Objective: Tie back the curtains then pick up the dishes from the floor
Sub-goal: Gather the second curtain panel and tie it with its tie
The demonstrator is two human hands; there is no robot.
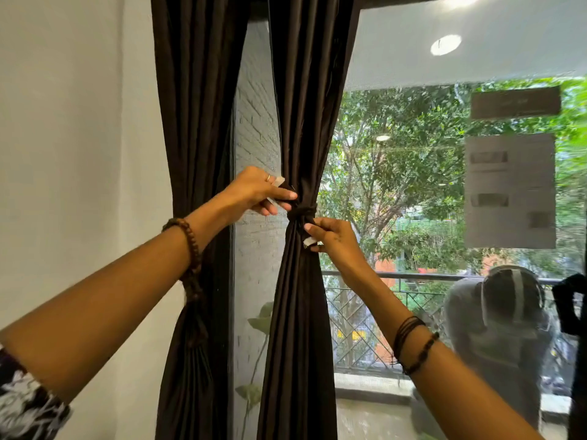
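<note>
Tying the right curtain [298, 122]: left hand [254, 188] and right hand [330, 236] each pinching a tie-back [301, 211] end in curled fingers; next, pull knot tight.

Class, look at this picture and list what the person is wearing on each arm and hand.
The left hand has a thin ring on one finger, and its wrist carries a brown wooden-bead bracelet. A black-and-white patterned sleeve shows near the left elbow. The right hand has no ring in view; several thin dark cord and bead bands circle its forearm.
</note>
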